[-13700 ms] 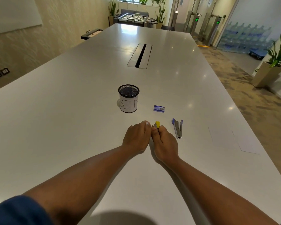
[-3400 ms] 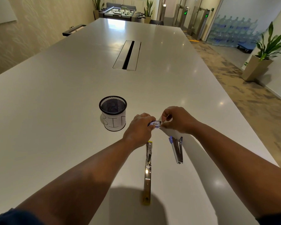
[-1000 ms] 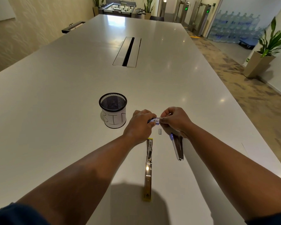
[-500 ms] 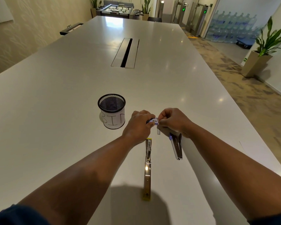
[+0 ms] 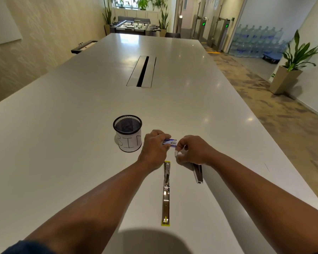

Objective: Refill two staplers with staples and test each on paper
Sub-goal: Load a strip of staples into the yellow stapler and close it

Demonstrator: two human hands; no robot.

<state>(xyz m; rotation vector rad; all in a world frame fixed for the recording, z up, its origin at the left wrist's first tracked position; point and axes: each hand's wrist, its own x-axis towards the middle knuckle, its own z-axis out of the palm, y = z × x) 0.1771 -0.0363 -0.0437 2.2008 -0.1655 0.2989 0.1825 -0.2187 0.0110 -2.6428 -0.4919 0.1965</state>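
Left hand (image 5: 154,149) is pinching the staple box (image 5: 170,142) above the table (image 5: 62,143), just right of the mesh cup (image 5: 128,132). Right hand (image 5: 193,153) is pinching a staple strip (image 5: 176,154) beside the box. Yellow stapler (image 5: 166,193) is lying opened flat just below both hands, long axis running toward the table's near edge, nearer the right hand's strip; blue stapler (image 5: 198,174) is lying partly under the right wrist.

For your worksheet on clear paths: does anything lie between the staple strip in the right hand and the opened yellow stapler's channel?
Nothing visible does. The staple strip hangs just beyond the opened yellow stapler; only bare table lies between.
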